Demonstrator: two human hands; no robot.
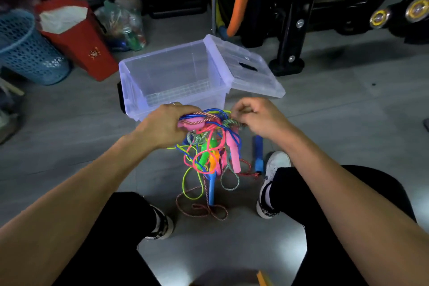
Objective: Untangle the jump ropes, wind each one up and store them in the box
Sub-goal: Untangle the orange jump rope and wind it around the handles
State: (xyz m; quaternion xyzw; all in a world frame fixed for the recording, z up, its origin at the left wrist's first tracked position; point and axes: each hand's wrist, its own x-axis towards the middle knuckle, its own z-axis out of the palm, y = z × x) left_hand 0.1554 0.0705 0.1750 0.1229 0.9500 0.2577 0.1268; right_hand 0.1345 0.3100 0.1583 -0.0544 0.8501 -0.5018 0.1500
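Two hands, left hand [167, 124] and right hand [253, 118], pinch a jump-rope tangle [209, 146] held before the open clear box [174, 76], flanked by a blue basket [27, 53], red bag [76, 37] and black frame [290, 30].

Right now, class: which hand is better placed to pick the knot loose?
Probably the right hand: its grip already pinches the braided cord at the knot in the jump ropes, while the left hand clamps the bundle's top, steadying it.
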